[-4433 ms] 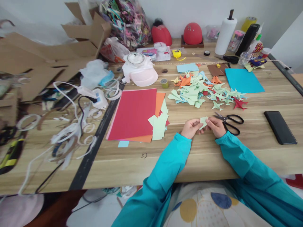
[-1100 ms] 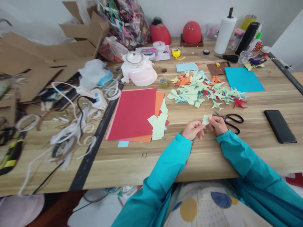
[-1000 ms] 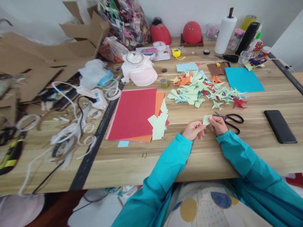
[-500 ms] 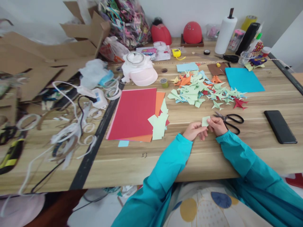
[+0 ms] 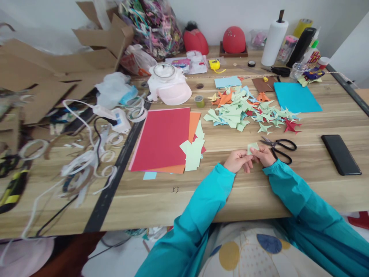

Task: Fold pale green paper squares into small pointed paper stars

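Observation:
A small pale green paper square [image 5: 252, 147] is held between my two hands, above the table's front part. My left hand [image 5: 238, 160] pinches its lower left edge. On its right side my right hand [image 5: 264, 154] grips it, with the thumb laid over the paper. Just beyond my right hand lie black-handled scissors [image 5: 285, 145], their blades pointing left. Farther back is a heap of folded paper figures [image 5: 235, 109], mostly pale green, with orange, red and blue ones among them.
Left of my hands are red paper sheets [image 5: 163, 140] with green paper pieces [image 5: 194, 154] on their edge. A black phone [image 5: 341, 154] lies to the right. Blue paper [image 5: 297, 97] is behind the scissors. White cables [image 5: 79, 163] and tape rolls clutter the left side.
My right thumb has moved left over the paper square, covering more of it. The square has shifted slightly to the right; both hands keep hold of it.

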